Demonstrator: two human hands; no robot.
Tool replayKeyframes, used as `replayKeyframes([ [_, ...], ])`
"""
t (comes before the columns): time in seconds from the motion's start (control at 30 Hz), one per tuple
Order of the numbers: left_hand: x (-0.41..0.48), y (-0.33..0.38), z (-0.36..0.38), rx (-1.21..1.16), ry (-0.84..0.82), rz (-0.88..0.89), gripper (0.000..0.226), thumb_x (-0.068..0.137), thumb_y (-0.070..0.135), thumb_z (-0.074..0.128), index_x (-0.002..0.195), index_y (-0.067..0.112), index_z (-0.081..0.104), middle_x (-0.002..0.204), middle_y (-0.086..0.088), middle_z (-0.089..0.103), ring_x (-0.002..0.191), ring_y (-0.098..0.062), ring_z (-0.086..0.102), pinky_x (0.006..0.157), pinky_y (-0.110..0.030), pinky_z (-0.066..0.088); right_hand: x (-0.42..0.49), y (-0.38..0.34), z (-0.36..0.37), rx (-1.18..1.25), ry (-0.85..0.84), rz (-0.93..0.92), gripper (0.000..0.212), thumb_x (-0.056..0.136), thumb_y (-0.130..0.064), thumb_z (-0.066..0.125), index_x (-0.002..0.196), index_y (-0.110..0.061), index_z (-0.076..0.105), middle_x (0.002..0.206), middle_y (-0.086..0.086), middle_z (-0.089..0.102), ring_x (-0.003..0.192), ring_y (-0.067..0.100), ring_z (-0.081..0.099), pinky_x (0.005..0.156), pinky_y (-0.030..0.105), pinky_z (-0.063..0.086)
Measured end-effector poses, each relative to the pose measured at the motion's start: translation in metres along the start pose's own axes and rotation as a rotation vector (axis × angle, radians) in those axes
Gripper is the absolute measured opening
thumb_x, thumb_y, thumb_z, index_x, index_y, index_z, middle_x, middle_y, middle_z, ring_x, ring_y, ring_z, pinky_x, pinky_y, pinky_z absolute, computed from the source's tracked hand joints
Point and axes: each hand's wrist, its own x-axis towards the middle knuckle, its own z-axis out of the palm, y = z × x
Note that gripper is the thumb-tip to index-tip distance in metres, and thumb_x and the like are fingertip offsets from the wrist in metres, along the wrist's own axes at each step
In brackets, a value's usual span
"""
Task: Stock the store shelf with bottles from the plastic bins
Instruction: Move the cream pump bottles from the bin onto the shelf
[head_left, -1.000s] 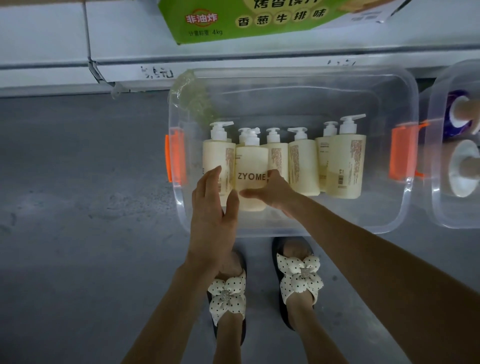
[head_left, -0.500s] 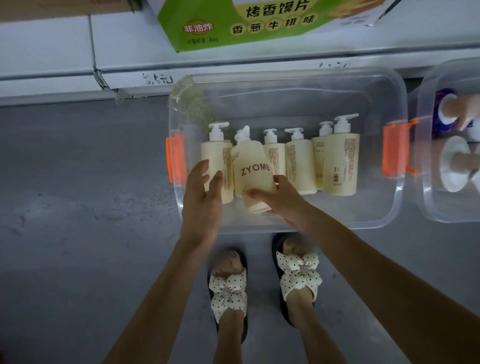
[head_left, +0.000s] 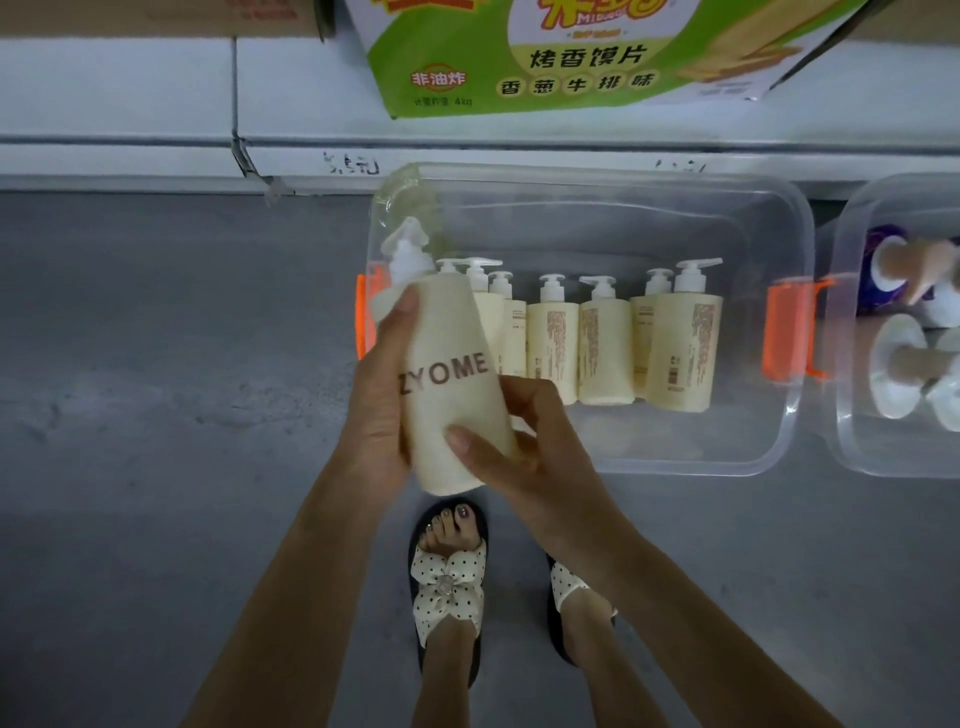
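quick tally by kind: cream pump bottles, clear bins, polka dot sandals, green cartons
cream pump bottles: 8, the ZYOME bottle held in left hand and right hand plus 7 pump tops in the near bin, leftmost partly hidden
clear plastic bins: 2, counting the second bin
polka-dot sandals: 2
green carton: 1
total: 13

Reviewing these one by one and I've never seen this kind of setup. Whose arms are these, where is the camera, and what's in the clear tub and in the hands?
No machine: a person works bare-handed. All pictures come from one head-worn camera looking down, hence the arms and sandalled feet. The left hand and right hand together grip a tilted cream pump bottle marked ZYOME. Behind it, on the grey floor, a clear plastic bin with orange handles holds a row of matching bottles standing upright. A second bin at the right edge holds other products. The white shelf runs along the top, a green carton on it.
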Motion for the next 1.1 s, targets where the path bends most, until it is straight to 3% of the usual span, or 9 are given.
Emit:
replayKeyframes([
  [0.13,-0.005,0.008,-0.027,-0.053,-0.012,0.044,0.065,0.053,0.066,0.07,0.096,0.017,0.066,0.076,-0.003,0.072,0.064,-0.016,0.068,0.055,-0.03,0.056,0.014,0.01,0.003,-0.115,-0.058,0.008,0.036,0.084,-0.061,0.048,0.107,-0.034,0.057,0.114,-0.015,0.064,0.108,0.005,0.06,0.092,0.03,0.05],
  [0.2,-0.005,0.008,-0.041,-0.038,0.031,0.075,0.051,0.069,0.061,0.061,0.098,0.02,0.065,0.074,0.001,0.072,0.063,-0.013,0.068,0.053,-0.027,0.055,0.028,0.015,-0.001,-0.181,-0.003,0.016,0.024,0.088,-0.054,0.049,0.099,-0.034,0.058,0.11,-0.013,0.064,0.105,0.007,0.059,0.087,0.028,0.049],
  [0.27,-0.005,0.007,-0.052,-0.037,0.055,0.08,0.052,0.072,0.061,0.052,0.105,0.021,0.064,0.079,0.001,0.072,0.069,-0.014,0.069,0.056,-0.029,0.055,0.045,0.02,-0.006,-0.235,0.081,0.041,0.01,0.094,-0.035,0.052,0.1,-0.028,0.057,0.105,-0.015,0.062,0.098,0.006,0.058,0.075,0.019,0.046],
  [0.37,-0.007,0.004,-0.062,-0.06,0.04,0.086,0.056,0.079,0.062,0.045,0.112,0.021,0.063,0.086,-0.002,0.07,0.078,-0.02,0.068,0.063,-0.035,0.057,0.072,0.028,-0.012,-0.361,0.179,0.068,0.025,0.094,-0.024,0.053,0.118,-0.018,0.053,0.11,-0.009,0.057,0.09,0.008,0.055,0.065,0.014,0.043],
  [0.53,-0.006,-0.007,-0.07,-0.119,0.0,0.038,0.047,0.078,0.06,0.047,0.099,0.022,0.067,0.081,-0.001,0.069,0.069,-0.017,0.066,0.061,-0.033,0.057,0.121,0.042,-0.01,-0.431,0.24,0.193,0.055,0.093,-0.028,0.056,0.14,-0.014,0.032,0.136,0.003,0.043,0.113,0.019,0.048,0.083,0.03,0.041],
  [0.7,-0.002,-0.022,-0.079,-0.217,-0.025,-0.007,0.042,0.079,0.056,0.047,0.085,0.023,0.072,0.075,-0.002,0.069,0.063,-0.017,0.066,0.058,-0.032,0.056,0.169,0.055,0.002,-0.469,0.325,0.273,0.072,0.086,-0.04,0.062,0.141,-0.012,0.024,0.135,0.008,0.043,0.119,0.03,0.047,0.097,0.048,0.044],
  [0.83,0.003,-0.032,-0.091,-0.254,-0.022,-0.006,0.05,0.074,0.06,0.049,0.098,0.021,0.067,0.081,-0.002,0.068,0.068,-0.019,0.066,0.059,-0.034,0.055,0.198,0.058,0.014,-0.428,0.482,0.315,0.093,0.075,-0.051,0.07,0.141,-0.009,0.019,0.137,0.01,0.039,0.123,0.031,0.043,0.102,0.05,0.04],
  [0.97,0.006,-0.034,-0.098,-0.288,-0.013,0.022,0.054,0.074,0.062,0.049,0.105,0.02,0.064,0.087,-0.003,0.066,0.073,-0.021,0.064,0.064,-0.036,0.053,0.207,0.064,0.013,-0.543,0.501,0.336,0.09,0.079,-0.042,0.069,0.141,-0.007,0.014,0.137,0.011,0.035,0.122,0.032,0.041,0.1,0.047,0.039],
  [1.1,0.008,-0.028,-0.1,-0.294,-0.004,0.046,0.059,0.072,0.064,0.054,0.111,0.02,0.061,0.088,-0.003,0.065,0.075,-0.021,0.064,0.068,-0.038,0.052,0.204,0.063,-0.003,-0.475,0.365,0.319,0.083,0.081,-0.045,0.068,0.137,-0.006,0.02,0.13,0.008,0.044,0.114,0.028,0.049,0.093,0.046,0.046],
])
